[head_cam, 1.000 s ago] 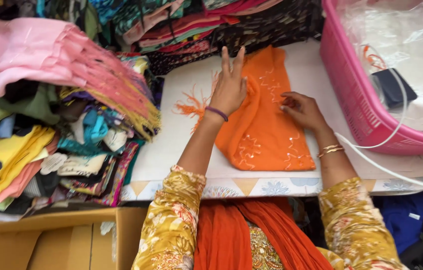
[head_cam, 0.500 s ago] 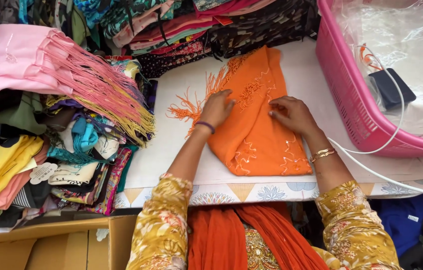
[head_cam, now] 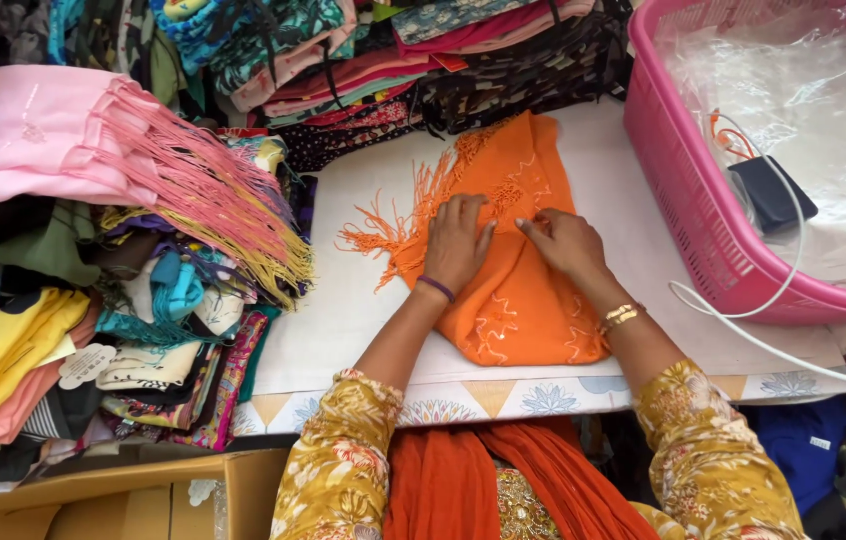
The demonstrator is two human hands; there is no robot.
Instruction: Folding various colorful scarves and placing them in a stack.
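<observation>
Orange fringed scarf (head_cam: pixel 523 300) lies folded; left hand (head_cam: pixel 458 240), right hand (head_cam: pixel 563 240) press flat.

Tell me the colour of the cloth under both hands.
Orange, with a fringe and pale stitched trim: the cloth shows best in the head view.

- A white tabletop (head_cam: pixel 363 300) with a patterned front edge
- Left of the tabletop, stacked folded fabrics (head_cam: pixel 63 250)
- Right of it, a pink basket (head_cam: pixel 683 190)
- Below left, a cardboard box (head_cam: pixel 113 500)

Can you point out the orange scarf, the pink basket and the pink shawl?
orange scarf (head_cam: pixel 533 310), head view, on its folded lower part.
pink basket (head_cam: pixel 688 200), head view, on its side wall.
pink shawl (head_cam: pixel 33 150), head view, on its folded cloth.
</observation>
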